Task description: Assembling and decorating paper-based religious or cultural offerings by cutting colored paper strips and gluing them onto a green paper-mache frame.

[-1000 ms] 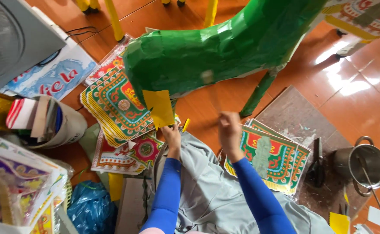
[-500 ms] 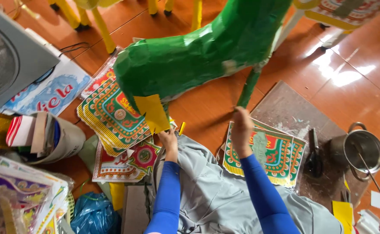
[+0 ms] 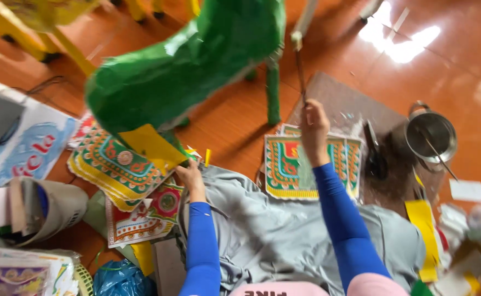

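The green paper figure, shaped like an animal on stick legs, fills the upper middle of the view and stands on the red tiled floor. Its long axis runs from lower left to upper right, so the low end hangs just above and ahead of the left hand, while the high end sits up and to the left of the right hand. The left hand is the nearer of the two to the body of the figure.

A grey cloth covers the lap below both forearms. To the left on the floor lies a fan of patterned paper sheets; another patterned sheet lies beside the right wrist. A metal pot stands well apart to the right.

A yellow paper sheet lies against the low end of the figure, and the left hand is closed on its lower corner, fingers pinched.

The right hand is raised and closed around the lower end of a thin stick, which rises nearly upright to a pale tip just beside the figure's high end.
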